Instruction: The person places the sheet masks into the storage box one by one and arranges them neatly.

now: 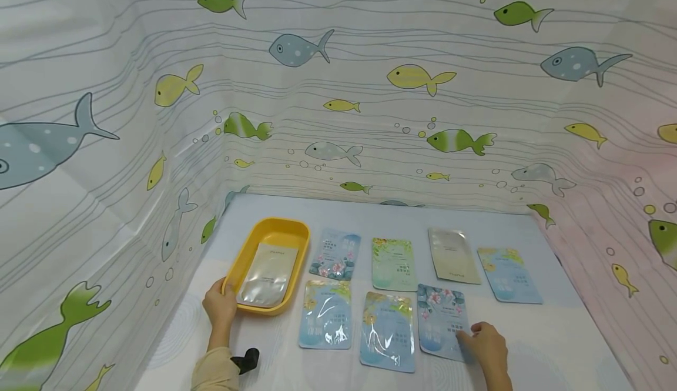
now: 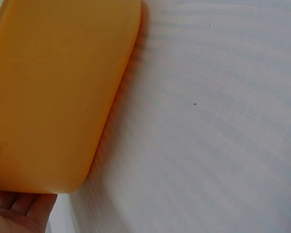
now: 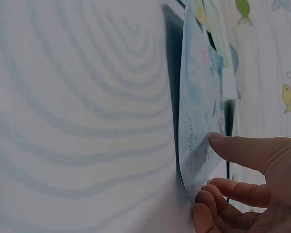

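My left hand (image 1: 220, 306) grips the rim of a yellow plastic tray (image 1: 304, 238) at its near left corner; the left wrist view shows the tray's outer wall (image 2: 63, 97) with my fingers at its end. Inside the tray lies a silvery-beige face mask packet (image 1: 268, 276). My right hand (image 1: 488, 347) pinches the right edge of a blue face mask packet with pink flowers (image 1: 441, 320). In the right wrist view, the thumb rests on that packet's face (image 3: 196, 107) and the other fingers curl at its edge.
Several more packets lie in two rows: a flowered blue one (image 1: 335, 254), a green one (image 1: 394, 264), a beige one (image 1: 453, 256) and light blue ones (image 1: 510, 275) with yellow flowers. A black object (image 1: 247, 360) sits by the left sleeve. A fish-patterned curtain (image 1: 370, 103) surrounds the table.
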The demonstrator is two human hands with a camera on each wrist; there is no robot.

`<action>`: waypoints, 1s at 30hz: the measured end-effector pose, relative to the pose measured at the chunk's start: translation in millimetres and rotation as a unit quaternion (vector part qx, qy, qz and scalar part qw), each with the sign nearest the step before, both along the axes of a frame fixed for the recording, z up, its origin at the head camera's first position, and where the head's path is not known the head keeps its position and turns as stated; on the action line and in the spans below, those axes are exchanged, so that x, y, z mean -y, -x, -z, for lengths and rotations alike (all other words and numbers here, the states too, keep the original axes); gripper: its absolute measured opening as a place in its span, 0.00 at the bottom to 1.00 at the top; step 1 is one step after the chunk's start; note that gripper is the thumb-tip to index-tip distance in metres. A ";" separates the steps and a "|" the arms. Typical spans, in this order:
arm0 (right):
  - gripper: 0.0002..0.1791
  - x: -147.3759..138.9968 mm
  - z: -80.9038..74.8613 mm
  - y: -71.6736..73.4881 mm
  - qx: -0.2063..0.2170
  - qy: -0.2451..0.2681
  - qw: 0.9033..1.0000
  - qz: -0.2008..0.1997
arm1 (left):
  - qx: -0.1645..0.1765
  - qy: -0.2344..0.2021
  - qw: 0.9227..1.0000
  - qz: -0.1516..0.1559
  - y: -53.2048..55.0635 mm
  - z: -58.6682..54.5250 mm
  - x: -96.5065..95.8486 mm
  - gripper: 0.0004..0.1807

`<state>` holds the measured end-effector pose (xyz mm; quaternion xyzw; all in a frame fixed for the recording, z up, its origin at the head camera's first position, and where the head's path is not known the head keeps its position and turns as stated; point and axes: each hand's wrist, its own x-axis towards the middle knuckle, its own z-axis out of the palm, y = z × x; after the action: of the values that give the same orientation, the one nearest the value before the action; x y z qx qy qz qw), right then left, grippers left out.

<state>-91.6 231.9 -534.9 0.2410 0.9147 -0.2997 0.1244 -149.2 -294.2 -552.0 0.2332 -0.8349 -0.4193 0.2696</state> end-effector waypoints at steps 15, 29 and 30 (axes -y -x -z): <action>0.30 1.1 8.6 0.5 -0.011 0.007 1.000 0.020 | 0.003 -0.002 1.000 0.000 -0.4 1.3 0.3 0.14; 0.18 -7.7 11.0 -9.8 -0.014 0.057 0.998 0.036 | -0.006 -0.002 1.000 -0.003 -1.3 1.3 -0.4 0.13; 0.17 -10.7 12.3 -10.8 -0.016 0.074 0.996 0.035 | -0.006 -0.002 1.000 -0.003 -1.4 1.5 -0.3 0.13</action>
<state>-80.8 242.6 -547.2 0.2585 0.8827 -0.3747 0.1163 -147.8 -293.8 -553.5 0.2339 -0.8319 -0.4215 0.2750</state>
